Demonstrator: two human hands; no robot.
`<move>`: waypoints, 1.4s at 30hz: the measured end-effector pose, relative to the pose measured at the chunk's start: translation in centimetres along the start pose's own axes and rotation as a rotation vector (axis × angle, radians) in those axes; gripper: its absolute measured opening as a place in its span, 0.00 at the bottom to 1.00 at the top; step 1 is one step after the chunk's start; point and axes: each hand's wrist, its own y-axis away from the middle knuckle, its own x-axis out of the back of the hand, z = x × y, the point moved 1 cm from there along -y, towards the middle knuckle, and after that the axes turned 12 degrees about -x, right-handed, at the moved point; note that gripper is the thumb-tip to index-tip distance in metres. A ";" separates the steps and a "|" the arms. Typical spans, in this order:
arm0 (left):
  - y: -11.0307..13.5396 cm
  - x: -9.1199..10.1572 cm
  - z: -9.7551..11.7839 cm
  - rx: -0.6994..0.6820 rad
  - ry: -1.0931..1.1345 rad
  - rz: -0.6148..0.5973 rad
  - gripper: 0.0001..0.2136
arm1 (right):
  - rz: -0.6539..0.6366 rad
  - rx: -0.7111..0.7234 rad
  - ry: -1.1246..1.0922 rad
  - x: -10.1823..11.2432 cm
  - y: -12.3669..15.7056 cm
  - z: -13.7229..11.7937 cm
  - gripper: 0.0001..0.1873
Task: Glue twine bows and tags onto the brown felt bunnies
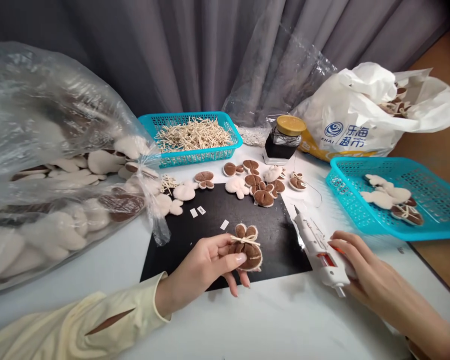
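Note:
My left hand (217, 265) pinches a brown bunny-shaped fabric piece (250, 254) between thumb and fingers, over the front of the black mat (194, 250). The piece has pale edging, and a cream cord bow (244, 241) lies across it below the ears. At the right, my right hand (363, 270) is closed round the handle of a white hot glue gun (315, 240), which tilts with its dark nozzle pointing away from me. The palm side of this hand is hidden. Small white labels (223, 225) lie on the mat.
Brown and cream bunny pieces (264, 195) lie behind the mat. A blue basket (194, 160) of cord bows, a dark jar (281, 145) and a white plastic bag (345, 120) stand at the back. Another blue basket (363, 225) is at right, a clear bag (59, 120) at left.

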 end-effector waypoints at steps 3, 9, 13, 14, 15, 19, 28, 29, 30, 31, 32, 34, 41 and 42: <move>0.2 -0.1 -0.4 0.002 0.007 -0.052 0.09 | -0.030 0.034 -0.056 -0.5 -0.5 1.4 0.21; 0.8 -0.6 -0.3 0.039 -0.004 -0.106 0.09 | -0.006 0.172 -0.070 3.5 -3.7 0.1 0.24; 1.4 -0.7 0.1 0.005 -0.023 -0.170 0.09 | -0.056 0.283 -0.197 5.4 -8.0 -5.7 0.10; 1.5 -0.7 0.2 0.003 -0.037 -0.188 0.09 | -0.150 0.361 -0.236 5.2 -9.2 -7.4 0.10; 1.6 -0.7 0.2 0.005 -0.053 -0.204 0.08 | -0.226 0.429 -0.251 4.8 -10.4 -9.0 0.10; 1.8 -0.6 0.1 -0.006 -0.091 -0.230 0.06 | -0.332 0.668 -0.275 2.2 -15.5 -14.3 0.12; 1.9 -0.5 -1.0 0.012 -0.024 -0.223 0.10 | -0.326 0.759 -0.204 -1.2 -20.6 -19.6 0.19; 1.9 -0.5 -1.0 0.010 -0.020 -0.221 0.10 | -0.328 0.757 -0.196 -1.2 -20.7 -19.7 0.19; 1.9 -0.5 -1.0 0.007 -0.019 -0.218 0.10 | -0.329 0.755 -0.190 -1.2 -20.7 -19.7 0.19; 1.9 -0.5 -1.0 0.006 -0.019 -0.217 0.09 | -0.330 0.752 -0.185 -1.1 -20.7 -19.7 0.19; 1.8 -0.5 -1.0 0.006 -0.017 -0.218 0.09 | -0.331 0.748 -0.181 -1.1 -20.7 -19.6 0.17; 1.8 -0.5 -1.0 0.007 -0.011 -0.223 0.09 | -0.339 0.739 -0.175 -1.2 -20.8 -19.6 0.14; 1.8 -0.3 -1.2 -0.039 0.034 -0.162 0.10 | -0.272 0.569 -0.234 1.5 -19.9 -18.8 0.11; 1.7 -0.2 -1.2 -0.057 0.044 -0.126 0.10 | -0.238 0.532 -0.240 2.6 -19.3 -18.0 0.10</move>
